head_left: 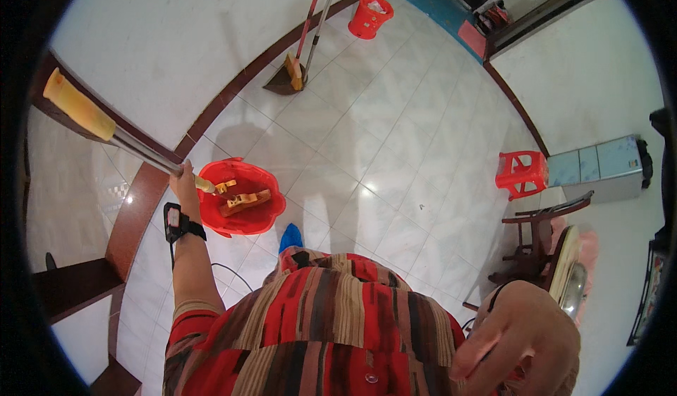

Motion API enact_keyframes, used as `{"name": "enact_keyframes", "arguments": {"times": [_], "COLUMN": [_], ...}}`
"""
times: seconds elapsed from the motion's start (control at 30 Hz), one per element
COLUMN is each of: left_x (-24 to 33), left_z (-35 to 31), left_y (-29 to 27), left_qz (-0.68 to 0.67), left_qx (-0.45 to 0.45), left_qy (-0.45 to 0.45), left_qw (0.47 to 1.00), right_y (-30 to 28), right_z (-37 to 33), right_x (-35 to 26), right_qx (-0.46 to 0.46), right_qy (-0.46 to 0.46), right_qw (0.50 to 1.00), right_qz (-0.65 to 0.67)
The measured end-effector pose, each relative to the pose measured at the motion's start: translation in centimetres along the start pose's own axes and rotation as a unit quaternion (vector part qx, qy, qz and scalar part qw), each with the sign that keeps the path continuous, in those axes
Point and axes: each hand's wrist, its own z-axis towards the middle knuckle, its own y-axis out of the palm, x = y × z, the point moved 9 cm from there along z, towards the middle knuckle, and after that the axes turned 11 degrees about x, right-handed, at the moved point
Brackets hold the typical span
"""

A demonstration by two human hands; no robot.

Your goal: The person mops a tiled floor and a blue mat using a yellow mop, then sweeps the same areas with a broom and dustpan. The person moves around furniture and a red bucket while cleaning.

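Note:
A sponge mop with a yellow grip (77,103) and a metal pole slants down from the upper left. My left hand (183,181) is closed around the lower part of its pole. Its yellow-orange mop head (243,200) sits inside a red scalloped basin (275,218) on the floor. My right hand (525,336) is raised at the lower right, close to the camera. Its fingers are bent inward, and whatever they may hold is hidden. A black strap with a small device (173,221) is on my left wrist.
A broom (296,70) and a dustpan (282,82) lean by the left wall. Beyond them stands a red bin (368,19). On the right are a red stool (522,174), a small cabinet (596,163) and dark wooden furniture (525,237). My blue-covered foot (290,238) is near the basin.

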Motion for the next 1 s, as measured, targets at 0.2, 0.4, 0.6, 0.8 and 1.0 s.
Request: {"name": "enact_keyframes", "arguments": {"times": [0.2, 0.4, 0.6, 0.8, 1.0], "left_x": [-2.3, -1.1, 1.2, -2.6, -5.9], "left_z": [2.0, 0.4, 1.4, 3.5, 6.1], "left_y": [3.2, 5.0, 5.0, 3.8, 3.2], "left_qz": [-0.021, 0.010, 0.032, -0.043, -0.093], "left_qx": [-0.103, -0.221, -0.188, -0.156, -0.084], "left_qy": [-0.035, -0.078, -0.047, -0.145, -0.196], "left_qw": [0.994, 0.972, 0.981, 0.976, 0.973], "right_y": [1.4, 1.1, -0.3, 1.1, -0.3], "right_z": [-3.2, -1.7, -1.4, -3.0, -3.7], "right_x": [-0.5, 1.0, 3.5, 3.8, 3.5], "right_qx": [-0.081, -0.198, -0.109, -0.172, -0.076], "right_qy": [-0.058, 0.115, 0.152, 0.201, 0.172], "right_qw": [0.994, 0.968, 0.979, 0.953, 0.971], "right_qz": [0.047, 0.099, 0.078, 0.150, 0.146]}}
